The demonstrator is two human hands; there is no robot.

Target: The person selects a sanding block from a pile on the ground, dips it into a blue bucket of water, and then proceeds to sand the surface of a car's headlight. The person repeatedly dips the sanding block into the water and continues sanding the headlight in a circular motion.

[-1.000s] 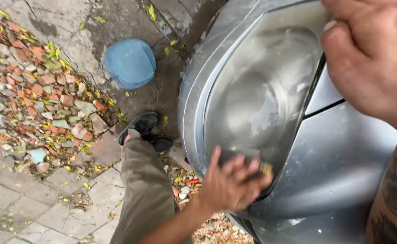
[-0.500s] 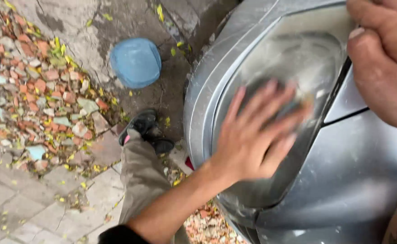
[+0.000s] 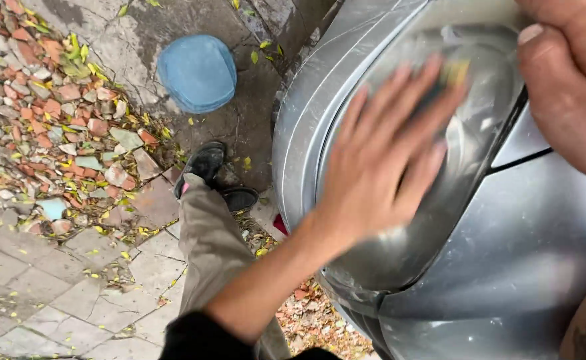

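Flat and spread, the left hand (image 3: 389,150) presses a small yellow pad (image 3: 457,70) against the headlight (image 3: 479,133); only a corner of the pad shows past the fingertips, so the grip is an open palm pushing rather than a pinch. Its fingers are blurred. The right hand (image 3: 569,87) rests on the car's upper edge at the top right, thumb down along the lens rim; whether its fingers are curled or spread cannot be told, since most of it lies outside the frame. Open lens shows below and to the right of the left hand, down to the dark seam where the lens meets the silver body panel (image 3: 526,253). To the left the lens ends at the curved silver bumper (image 3: 306,133), and beyond that the drop to the ground. The left forearm reaches up from the lower middle, dark sleeve at the bottom edge, wrist straight, fingers pointing up and right. The headlight looks hazy and dull, smeared with pale film. Below stand a trouser leg (image 3: 206,247) and black shoe (image 3: 203,163) on wet pavement (image 3: 59,267), with a blue round cloth (image 3: 196,72) near rubble and yellow leaves.
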